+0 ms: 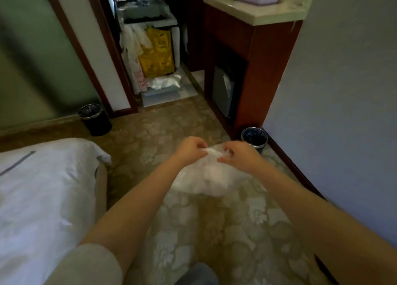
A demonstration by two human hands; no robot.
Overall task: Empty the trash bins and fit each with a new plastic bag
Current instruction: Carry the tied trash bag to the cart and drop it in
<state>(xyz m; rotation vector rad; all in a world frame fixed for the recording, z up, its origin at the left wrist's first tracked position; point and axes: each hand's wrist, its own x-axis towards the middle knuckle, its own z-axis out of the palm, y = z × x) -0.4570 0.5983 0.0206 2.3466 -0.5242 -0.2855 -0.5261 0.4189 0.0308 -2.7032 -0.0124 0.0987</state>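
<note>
**Parting the mouth of a plastic bag between two bins**

Both hands were raised over the carpet (193, 231) at the middle of the view. The left hand (192, 148) had its fingers curled and pinched the upper edge of a pale, crumpled plastic bag (206, 177). The right hand (238, 155) pinched the same edge just beside it, with thumb and fingertips closed on the film. The two grips lay close together, and the rest of the bag hung slack below them, clear of the floor. Whether the bag held anything could not be told from its folds.

Just beyond the right hand, a dark round bin (254, 138) stood on the floor at the foot of a wooden cabinet (264, 69), near the right wall. A second dark bin (94, 119) stood well apart at the far left, against the wall beside the door frame. The blurred rims did not show whether either bin carried a liner.

A bed (43, 188) filled the near left. In the far doorway stood a service cart (150, 22) hung with a yellow sack (158, 54).

By judgement, the task was partly done at most. The bag had yet to be opened and seated, probably in the nearer right bin, and the left bin awaited checking.
</note>
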